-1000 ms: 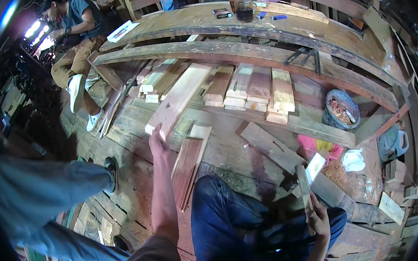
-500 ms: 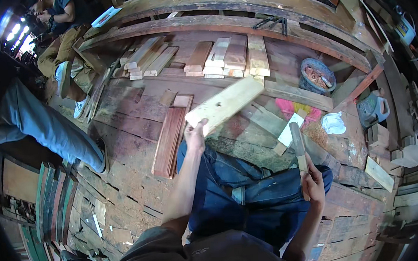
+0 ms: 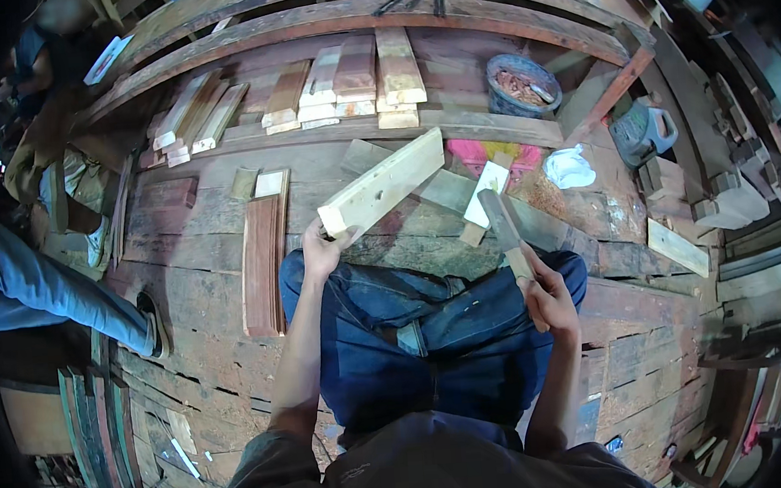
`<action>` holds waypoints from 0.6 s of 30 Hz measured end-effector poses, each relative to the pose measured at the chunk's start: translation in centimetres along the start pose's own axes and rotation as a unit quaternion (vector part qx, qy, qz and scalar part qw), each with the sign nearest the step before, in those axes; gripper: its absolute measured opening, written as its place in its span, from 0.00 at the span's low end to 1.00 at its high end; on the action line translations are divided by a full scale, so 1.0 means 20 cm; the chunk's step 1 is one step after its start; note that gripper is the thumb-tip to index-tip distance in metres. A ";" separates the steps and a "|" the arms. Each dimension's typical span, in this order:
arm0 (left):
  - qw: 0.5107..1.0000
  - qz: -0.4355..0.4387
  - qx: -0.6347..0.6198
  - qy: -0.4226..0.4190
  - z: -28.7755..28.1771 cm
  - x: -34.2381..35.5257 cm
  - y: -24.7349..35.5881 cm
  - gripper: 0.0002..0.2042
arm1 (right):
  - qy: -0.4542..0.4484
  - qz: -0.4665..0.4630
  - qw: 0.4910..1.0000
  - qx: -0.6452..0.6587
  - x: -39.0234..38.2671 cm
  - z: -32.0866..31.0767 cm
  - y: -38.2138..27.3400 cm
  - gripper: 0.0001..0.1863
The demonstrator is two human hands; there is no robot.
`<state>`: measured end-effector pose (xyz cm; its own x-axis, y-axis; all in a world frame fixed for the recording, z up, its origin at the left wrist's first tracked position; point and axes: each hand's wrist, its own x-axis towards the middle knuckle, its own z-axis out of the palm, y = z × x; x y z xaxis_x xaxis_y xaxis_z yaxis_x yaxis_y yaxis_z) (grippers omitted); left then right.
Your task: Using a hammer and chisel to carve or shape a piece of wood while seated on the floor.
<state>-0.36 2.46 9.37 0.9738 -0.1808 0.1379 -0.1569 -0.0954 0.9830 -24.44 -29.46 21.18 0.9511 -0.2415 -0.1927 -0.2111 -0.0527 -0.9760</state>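
My left hand is closed around the near end of a pale wooden board. Held tilted above my crossed legs, the board shows its broad face and one narrow edge. In my right hand, over my right knee, is a flat grey-bladed tool with a wooden handle, its blade pointing up and away. Just beyond that blade lies a white flat piece on a wooden strip. A stack of reddish-brown boards rests on the floor left of my left hand.
Several cut boards lie in piles below a long wooden bench. Farther right stand a bucket of brownish material and a plastic jug. A white cloth lies near sawdust. Another person's leg extends at left.
The board has turned so that its narrow edge shows more. The bladed tool has tilted leftward at its tip. My view has shifted, moving the surroundings left and up in the picture.
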 end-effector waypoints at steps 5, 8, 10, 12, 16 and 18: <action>0.987 0.069 0.146 -0.004 0.02 -0.05 0.00 0.16 | -0.034 0.001 0.999 -0.032 0.09 0.06 0.08 0.33; 0.989 0.084 0.125 0.010 0.08 -0.05 -0.01 0.16 | -0.043 -0.147 0.981 -0.118 0.17 0.14 0.12 0.34; 0.982 0.104 0.157 0.025 0.11 -0.05 -0.02 0.16 | -0.057 -0.089 0.990 -0.088 0.19 0.18 0.13 0.34; 0.982 0.052 0.180 0.008 0.12 -0.02 -0.03 0.16 | -0.059 -0.127 0.970 -0.200 0.24 0.23 0.15 0.34; 0.995 0.000 0.103 0.004 0.16 0.00 -0.03 0.17 | -0.080 -0.057 0.963 -0.252 0.29 0.46 -0.06 0.36; 0.993 0.040 0.107 0.043 0.18 0.00 -0.07 0.18 | -0.086 -0.092 0.954 -0.273 0.36 0.53 -0.01 0.38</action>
<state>-0.67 -0.89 7.63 0.9658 -0.1120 0.2337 -0.2567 -0.2914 0.9215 -15.16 -20.83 18.91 0.9964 -0.0192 -0.0832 -0.0786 -0.5868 -0.8059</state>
